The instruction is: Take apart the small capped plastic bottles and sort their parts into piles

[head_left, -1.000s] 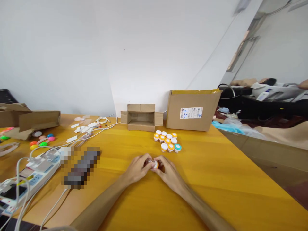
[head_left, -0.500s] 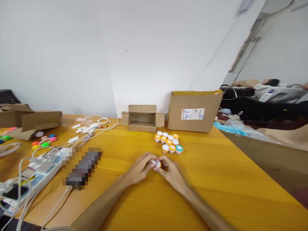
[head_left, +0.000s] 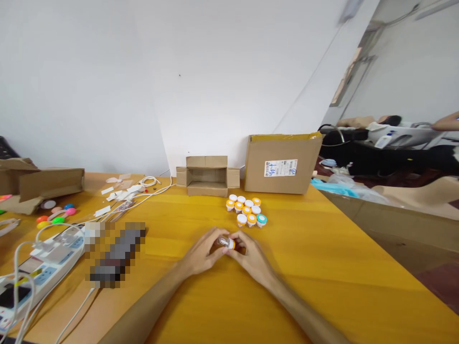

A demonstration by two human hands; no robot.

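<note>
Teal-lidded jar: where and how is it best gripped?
Probably by the rim of its teal lid, from above and the right: the lid faces up and seems to flare outward, while an orange-lidded jar stands close on its left.

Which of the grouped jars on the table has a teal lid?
The teal-lidded jar at the right end of the group's front row; every other one is topped in white or orange.

Bare left hand (head_left: 202,252) and bare right hand (head_left: 254,257), slim-fingered, on slender bare forearms (head_left: 152,294), narrower at the wrists (head_left: 185,267)
</note>
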